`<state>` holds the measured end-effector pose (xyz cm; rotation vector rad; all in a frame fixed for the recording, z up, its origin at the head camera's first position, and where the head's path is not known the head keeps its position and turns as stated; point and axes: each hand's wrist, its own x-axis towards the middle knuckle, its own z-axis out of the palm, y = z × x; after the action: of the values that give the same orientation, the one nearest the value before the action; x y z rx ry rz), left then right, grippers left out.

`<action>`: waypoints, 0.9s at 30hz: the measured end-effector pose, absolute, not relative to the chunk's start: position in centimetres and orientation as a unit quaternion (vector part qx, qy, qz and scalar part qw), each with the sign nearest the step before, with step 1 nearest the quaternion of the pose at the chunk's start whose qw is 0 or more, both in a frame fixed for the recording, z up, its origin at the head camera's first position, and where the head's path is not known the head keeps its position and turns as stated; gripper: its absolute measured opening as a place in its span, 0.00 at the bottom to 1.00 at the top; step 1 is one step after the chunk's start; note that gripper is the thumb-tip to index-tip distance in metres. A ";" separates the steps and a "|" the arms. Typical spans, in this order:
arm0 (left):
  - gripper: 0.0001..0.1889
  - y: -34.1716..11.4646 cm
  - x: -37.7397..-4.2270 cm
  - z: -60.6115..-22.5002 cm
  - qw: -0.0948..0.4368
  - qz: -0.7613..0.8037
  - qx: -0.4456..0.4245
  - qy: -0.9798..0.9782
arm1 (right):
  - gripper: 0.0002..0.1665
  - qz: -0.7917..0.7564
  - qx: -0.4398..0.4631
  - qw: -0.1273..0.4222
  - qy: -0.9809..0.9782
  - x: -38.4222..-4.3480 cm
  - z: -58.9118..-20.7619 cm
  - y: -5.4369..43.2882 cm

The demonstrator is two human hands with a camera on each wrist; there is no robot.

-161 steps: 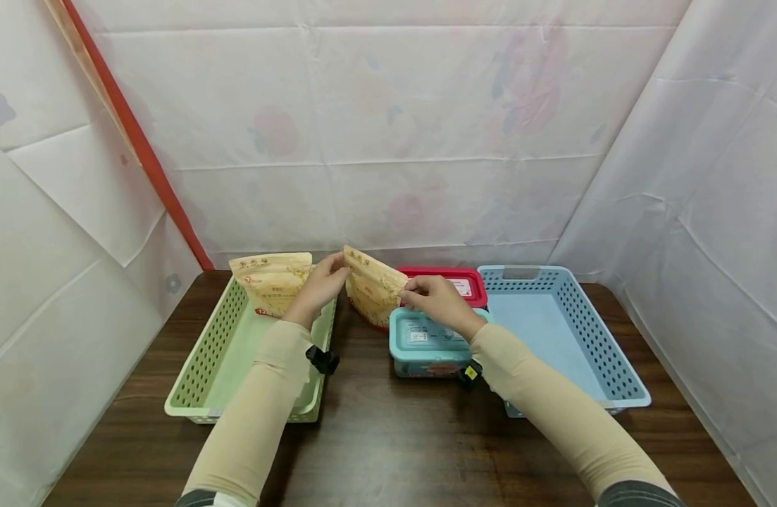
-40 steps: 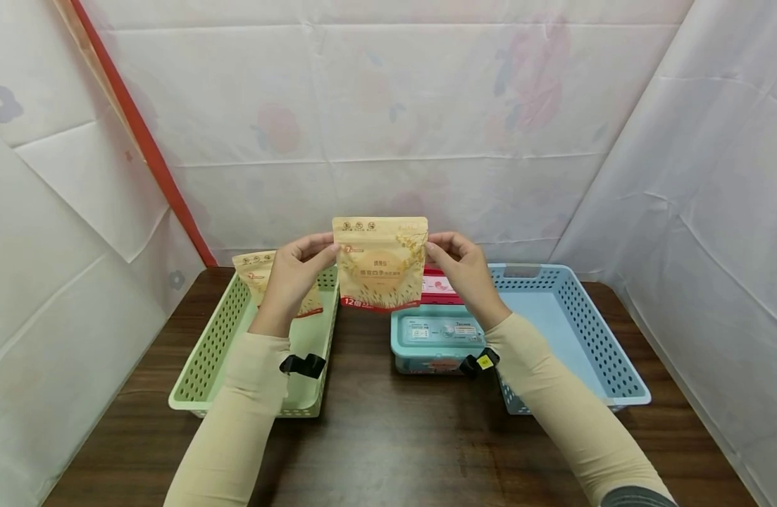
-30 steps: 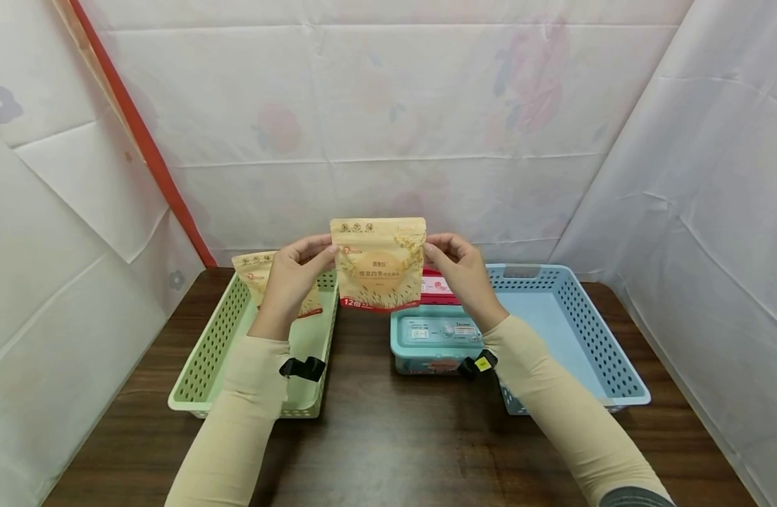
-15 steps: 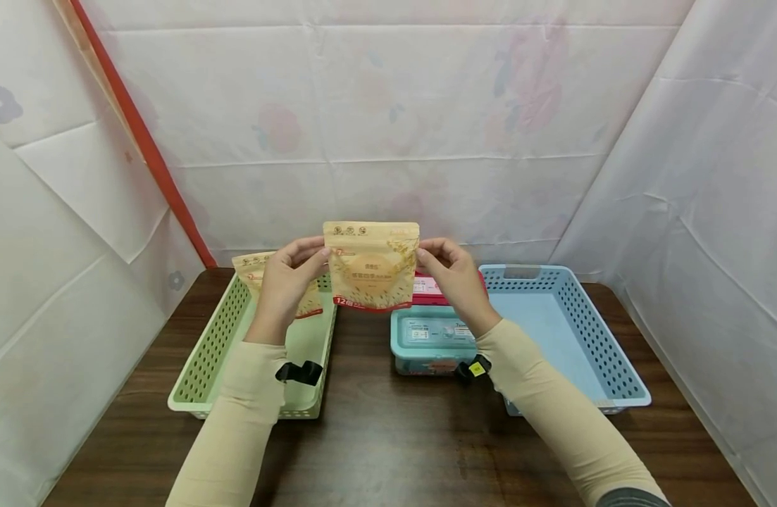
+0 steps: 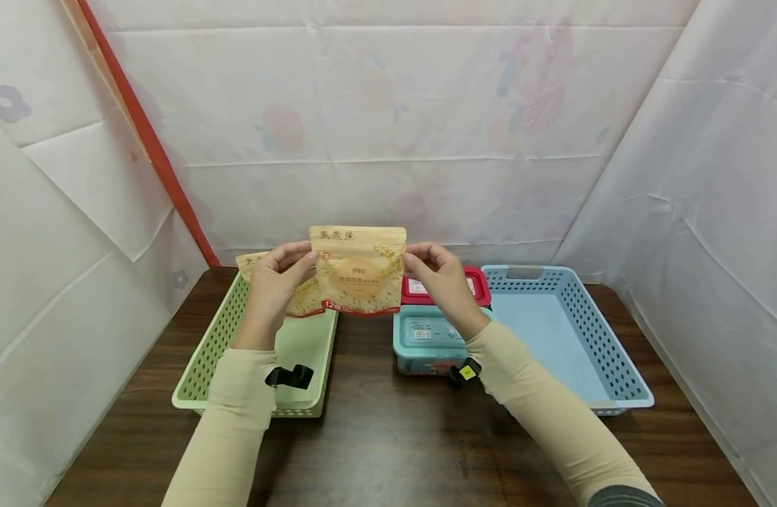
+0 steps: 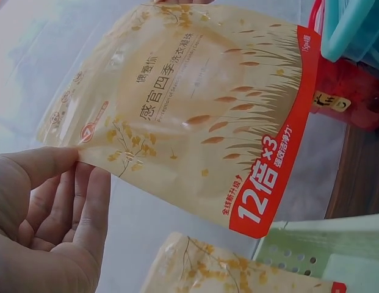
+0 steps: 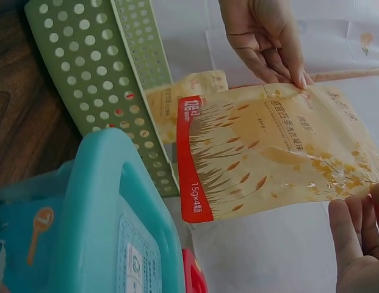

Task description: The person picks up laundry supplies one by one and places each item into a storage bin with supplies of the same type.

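A yellow pouch of laundry pods (image 5: 358, 271) with a red bottom band hangs upright between both hands, above the table. My left hand (image 5: 272, 282) pinches its left edge between thumb and fingers. The right hand (image 5: 444, 285) pinches the opposite edge, as the right wrist view shows at that hand (image 7: 360, 244). Behind the left hand, a second yellow pouch (image 5: 307, 299) stands in the green basket (image 5: 327, 352), partly hidden by the hand and the held pouch. The held pouch's right part is in front of the red-lidded box in the left wrist view.
A teal-lidded box (image 5: 426, 341) sits mid-table, with a red-lidded box (image 5: 480, 285) behind it. To the right stands a blue perforated basket (image 5: 540, 317). The brown wooden table (image 5: 388, 451) is bordered by white patterned sheets (image 5: 363, 105) at the back and sides.
The pouch was first held low between the green basket and the boxes, then raised to face the camera. Over the last second, both hands have carried it left and slightly down, toward the green basket.
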<state>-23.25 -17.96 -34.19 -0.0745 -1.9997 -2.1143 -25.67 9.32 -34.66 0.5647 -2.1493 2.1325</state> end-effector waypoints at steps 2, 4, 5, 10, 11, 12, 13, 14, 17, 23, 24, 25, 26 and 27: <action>0.20 -18.1 -23.2 -34.2 0.118 -0.717 -0.023 -0.686 | 0.14 0.697 0.183 0.026 -0.693 -25.7 -34.7 9.1; 0.21 -18.3 -23.1 -34.2 0.122 -0.716 -0.022 -0.687 | 0.14 0.700 0.181 0.024 -0.691 -25.6 -34.9 8.8; 0.21 -18.4 -23.1 -34.3 0.124 -0.718 -0.020 -0.684 | 0.14 0.699 0.180 0.023 -0.692 -25.6 -34.9 8.7; 0.20 -19.1 -22.7 -34.4 0.142 -0.723 -0.011 -0.676 | 0.15 0.694 0.188 0.022 -0.694 -25.5 -35.1 7.8; 0.20 -19.3 -22.7 -34.5 0.146 -0.725 -0.006 -0.674 | 0.15 0.695 0.191 0.021 -0.693 -25.5 -35.1 7.6; 0.19 -19.4 -22.5 -34.5 0.149 -0.724 -0.001 -0.673 | 0.15 0.696 0.193 0.020 -0.692 -25.4 -35.1 7.4; 0.20 -19.6 -22.5 -34.5 0.151 -0.724 0.003 -0.673 | 0.15 0.697 0.195 0.019 -0.690 -25.4 -35.2 7.1; 0.20 -19.7 -22.4 -34.5 0.154 -0.722 0.007 -0.674 | 0.15 0.700 0.197 0.018 -0.687 -25.4 -35.2 6.9; 0.20 -20.2 -22.1 -34.5 0.162 -0.723 0.020 -0.671 | 0.14 0.705 0.200 0.019 -0.680 -25.4 -35.4 6.1; 0.20 -21.7 -21.4 -34.6 0.175 -0.732 0.033 -0.658 | 0.12 0.711 0.216 0.017 -0.669 -25.0 -35.7 4.2; 0.19 -22.0 -21.3 -34.7 0.176 -0.736 0.036 -0.653 | 0.12 0.711 0.219 0.017 -0.668 -25.0 -35.8 3.9; 0.19 -22.3 -21.1 -34.7 0.179 -0.739 0.040 -0.649 | 0.12 0.712 0.221 0.016 -0.667 -24.9 -35.8 3.5; 0.19 -22.5 -21.0 -34.7 0.181 -0.742 0.044 -0.643 | 0.12 0.711 0.222 0.016 -0.667 -24.9 -35.8 3.2; 0.19 -22.8 -20.9 -34.7 0.183 -0.744 0.048 -0.640 | 0.12 0.712 0.224 0.016 -0.666 -24.8 -35.8 2.9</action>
<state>-20.89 -22.78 -34.70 0.1362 -1.8067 -2.0995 -24.85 2.90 -35.85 0.6961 -2.0711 2.2139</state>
